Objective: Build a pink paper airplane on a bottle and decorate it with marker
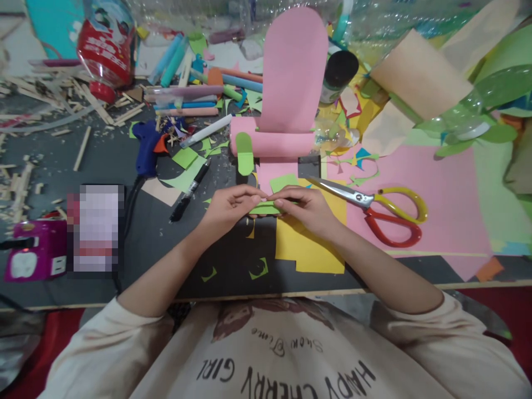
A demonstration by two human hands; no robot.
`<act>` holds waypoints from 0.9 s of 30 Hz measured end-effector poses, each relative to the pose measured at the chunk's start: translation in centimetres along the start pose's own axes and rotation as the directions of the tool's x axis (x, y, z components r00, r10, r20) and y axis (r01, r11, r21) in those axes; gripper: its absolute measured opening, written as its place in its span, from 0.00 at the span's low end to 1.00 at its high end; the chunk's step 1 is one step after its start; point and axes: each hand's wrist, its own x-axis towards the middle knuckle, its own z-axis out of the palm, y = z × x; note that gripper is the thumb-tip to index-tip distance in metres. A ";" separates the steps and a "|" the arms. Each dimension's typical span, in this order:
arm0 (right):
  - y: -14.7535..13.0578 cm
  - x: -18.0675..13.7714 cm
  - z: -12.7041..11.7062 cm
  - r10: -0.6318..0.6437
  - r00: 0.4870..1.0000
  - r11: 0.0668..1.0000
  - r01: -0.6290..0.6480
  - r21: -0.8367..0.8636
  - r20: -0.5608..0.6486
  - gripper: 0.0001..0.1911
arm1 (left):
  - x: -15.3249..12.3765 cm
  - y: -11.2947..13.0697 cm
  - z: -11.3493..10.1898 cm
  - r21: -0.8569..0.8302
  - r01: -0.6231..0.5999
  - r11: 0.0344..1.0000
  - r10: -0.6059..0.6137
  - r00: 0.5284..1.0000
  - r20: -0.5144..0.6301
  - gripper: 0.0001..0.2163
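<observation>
Between my two hands is a small strip of green paper [266, 208], which looks folded. My left hand [228, 208] pinches its left end, and my right hand [305, 208] pinches the right end, with the fingertips nearly meeting in the middle. Just beyond them lies a pink paper piece [295, 69] with a rounded top, joined to a rolled pink tube [282, 137]. A green rounded tab [244, 154] sits on the tube's left end. Close behind my fingers lies another green paper scrap [284, 182].
Scissors [366, 202] with yellow and red handles rest on pink paper [449, 205] at right. Yellow paper [318, 249] lies under my right hand. On the left are a pen [190, 191], a blue glue gun [146, 147], a phone [98, 227] and a red-labelled bottle [106, 50].
</observation>
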 end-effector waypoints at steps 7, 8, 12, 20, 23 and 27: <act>0.1 0.0 0.0 0.013 1.000 1.000 -0.013 -0.024 -0.023 0.17 | 0.6 0.1 -0.7 -0.067 0.078 0.995 -0.070 0.991 0.110 0.15; 0.1 0.0 0.0 0.009 1.000 1.000 -0.010 -0.029 -0.027 0.16 | 0.6 0.1 -0.8 -0.065 0.086 0.994 -0.078 0.990 0.114 0.15; 0.2 0.1 -0.1 -0.008 1.000 0.998 0.007 -0.058 -0.026 0.14 | 0.6 0.2 -0.8 -0.071 0.100 0.992 -0.091 0.988 0.121 0.15; 0.2 0.1 -0.1 0.032 0.999 0.999 -0.032 0.012 -0.006 0.14 | 0.7 0.1 -0.9 -0.074 0.106 0.992 -0.094 0.984 0.153 0.14; 0.1 0.1 -0.1 0.057 0.998 0.998 -0.057 0.037 0.010 0.14 | 0.7 0.1 -0.9 -0.058 0.105 0.993 -0.095 0.984 0.150 0.14; 0.1 0.1 -0.1 0.077 0.997 0.996 -0.078 0.051 0.023 0.14 | 0.6 -0.1 -0.7 -0.040 0.078 0.996 -0.073 0.991 0.116 0.13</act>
